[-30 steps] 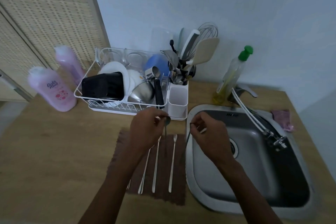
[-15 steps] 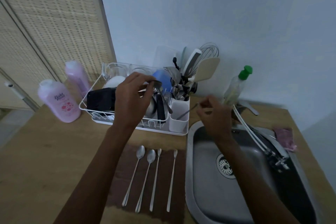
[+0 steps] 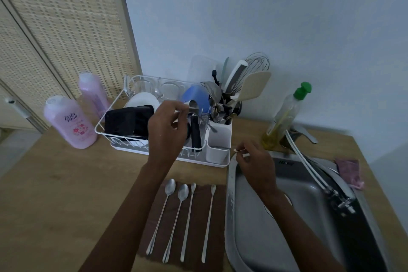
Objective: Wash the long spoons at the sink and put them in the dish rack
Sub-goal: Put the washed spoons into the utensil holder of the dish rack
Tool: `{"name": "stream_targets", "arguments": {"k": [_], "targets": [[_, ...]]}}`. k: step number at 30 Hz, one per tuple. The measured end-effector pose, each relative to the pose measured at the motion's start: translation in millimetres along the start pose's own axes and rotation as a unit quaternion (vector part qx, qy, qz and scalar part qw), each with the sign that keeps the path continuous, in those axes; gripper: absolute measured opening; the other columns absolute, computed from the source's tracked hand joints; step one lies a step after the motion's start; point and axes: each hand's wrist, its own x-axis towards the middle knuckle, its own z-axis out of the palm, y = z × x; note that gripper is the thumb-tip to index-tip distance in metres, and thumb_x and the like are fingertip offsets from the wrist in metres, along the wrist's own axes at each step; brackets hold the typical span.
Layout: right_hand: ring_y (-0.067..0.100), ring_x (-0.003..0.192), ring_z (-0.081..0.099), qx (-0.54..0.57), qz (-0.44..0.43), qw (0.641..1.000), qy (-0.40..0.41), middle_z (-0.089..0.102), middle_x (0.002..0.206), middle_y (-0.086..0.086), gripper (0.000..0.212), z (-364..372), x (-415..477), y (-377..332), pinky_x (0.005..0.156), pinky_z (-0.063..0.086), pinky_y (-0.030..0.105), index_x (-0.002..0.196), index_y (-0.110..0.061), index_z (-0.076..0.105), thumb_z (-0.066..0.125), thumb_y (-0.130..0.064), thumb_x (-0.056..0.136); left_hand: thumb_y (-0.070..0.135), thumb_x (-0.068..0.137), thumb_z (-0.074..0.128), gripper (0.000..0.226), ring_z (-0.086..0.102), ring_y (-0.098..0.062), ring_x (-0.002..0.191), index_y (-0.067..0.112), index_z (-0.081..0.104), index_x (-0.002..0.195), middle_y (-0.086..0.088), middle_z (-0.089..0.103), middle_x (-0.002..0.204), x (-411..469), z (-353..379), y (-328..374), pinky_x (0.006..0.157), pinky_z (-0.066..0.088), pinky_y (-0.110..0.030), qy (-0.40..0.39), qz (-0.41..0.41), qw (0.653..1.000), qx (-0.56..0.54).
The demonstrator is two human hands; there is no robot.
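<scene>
The left grip (image 3: 169, 130) pinches a shiny metal spoon (image 3: 194, 105) over the white wire dish rack (image 3: 103, 126). The right grip (image 3: 254, 161) pinches a thin spoon (image 3: 220, 147) whose far end dips into the smooth white cup (image 3: 217, 139). Four long spoons (image 3: 189, 216) lie side by side on a brown cloth (image 3: 218, 216) on the wooden tabletop (image 3: 55, 183).

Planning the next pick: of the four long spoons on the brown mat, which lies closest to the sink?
The rightmost long spoon, small-bowled, on the edge of the brown mat beside the sink; the others lie farther left.
</scene>
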Motion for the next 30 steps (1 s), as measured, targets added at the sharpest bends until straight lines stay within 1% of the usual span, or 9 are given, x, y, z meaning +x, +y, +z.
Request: {"name": "stream_targets", "arguments": {"k": [6,9,11,15,20,23,25,27,30], "targets": [[0.008,0.072,0.062,-0.006,0.004,1.000,0.006,0.062,0.090,-0.009,0.014,-1.8,-1.0,-2.0,0.056,0.052,0.027,0.090,-0.021,0.064,0.070,-0.010,0.084,-0.002,0.094,0.051,0.012,0.063,-0.024,0.081,0.009,0.057,0.093,-0.005,0.060,0.093,-36.0,40.0,-31.0,0.070,0.055,-0.047,-0.049,-0.040,0.998,-0.007],[0.003,0.068,0.054,-0.008,0.011,1.000,0.007,0.062,0.089,-0.008,0.014,-2.2,-3.4,-2.9,0.056,0.038,0.013,0.090,-0.020,0.066,0.071,-0.009,0.083,-0.001,0.096,0.049,0.012,0.055,-0.014,0.077,0.007,0.057,0.091,-0.003,0.058,0.093,-56.7,56.0,-32.0,0.067,0.049,-0.033,-0.086,-0.045,0.995,0.008],[0.001,0.068,0.052,-0.010,0.013,1.000,0.005,0.062,0.089,-0.010,0.014,-4.0,-3.5,-3.6,0.057,0.034,0.009,0.091,-0.020,0.068,0.071,-0.009,0.083,0.005,0.096,0.053,0.008,0.054,-0.008,0.076,0.011,0.058,0.092,0.003,0.059,0.094,-70.7,59.6,-37.0,0.063,0.045,-0.028,-0.129,-0.041,0.990,0.043],[0.001,0.072,0.058,-0.006,0.008,1.000,-0.002,0.062,0.092,-0.012,0.012,-5.9,-2.6,-3.5,0.059,0.049,0.021,0.093,-0.023,0.067,0.068,-0.013,0.087,0.004,0.086,0.061,0.014,0.058,-0.011,0.081,0.017,0.061,0.092,0.008,0.062,0.096,-75.8,47.2,-50.8,0.055,0.043,-0.028,-0.141,-0.029,0.978,0.149],[0.002,0.075,0.057,0.006,0.012,1.000,0.010,0.062,0.097,-0.008,0.012,-1.2,-9.1,-2.3,0.063,0.038,0.004,0.099,-0.019,0.065,0.068,-0.013,0.089,0.001,0.082,0.059,0.016,0.059,-0.019,0.092,0.014,0.062,0.091,0.002,0.062,0.104,-63.2,34.7,-51.1,0.054,0.052,-0.038,-0.186,0.016,0.967,0.174],[0.007,0.079,0.058,0.011,0.008,1.000,0.014,0.063,0.101,-0.002,0.016,3.7,-12.9,-2.0,0.067,0.046,0.012,0.105,-0.015,0.064,0.067,-0.011,0.090,0.006,0.088,0.058,0.015,0.060,-0.017,0.089,0.016,0.063,0.097,0.003,0.059,0.111,-62.9,35.1,-54.6,0.054,0.052,-0.037,-0.203,0.019,0.964,0.169],[0.008,0.080,0.058,0.033,0.022,0.999,0.020,0.065,0.100,0.000,0.023,4.9,-14.8,-1.4,0.069,0.048,0.019,0.111,-0.013,0.062,0.068,-0.008,0.089,0.012,0.091,0.058,0.017,0.062,-0.015,0.087,0.020,0.063,0.105,0.005,0.058,0.114,-65.7,30.7,-58.4,0.056,0.052,-0.034,-0.203,0.006,0.965,0.163],[0.007,0.078,0.057,0.057,0.062,0.996,0.041,0.064,0.095,-0.003,0.029,4.4,-19.4,-1.1,0.069,0.045,0.017,0.116,-0.012,0.060,0.068,-0.008,0.089,0.019,0.094,0.057,0.017,0.061,-0.010,0.083,0.026,0.061,0.109,0.009,0.057,0.113,-71.7,20.6,-61.6,0.058,0.051,-0.029,-0.176,-0.035,0.971,0.156],[0.007,0.073,0.058,0.095,0.148,0.981,0.080,0.060,0.086,-0.008,0.031,9.4,-35.2,-1.6,0.067,0.044,0.015,0.117,-0.012,0.058,0.067,-0.006,0.089,0.023,0.093,0.060,0.013,0.055,-0.002,0.075,0.027,0.063,0.104,0.012,0.058,0.102,-91.2,-1.2,-68.8,0.061,0.043,-0.022,-0.125,-0.101,0.972,0.174]]}}
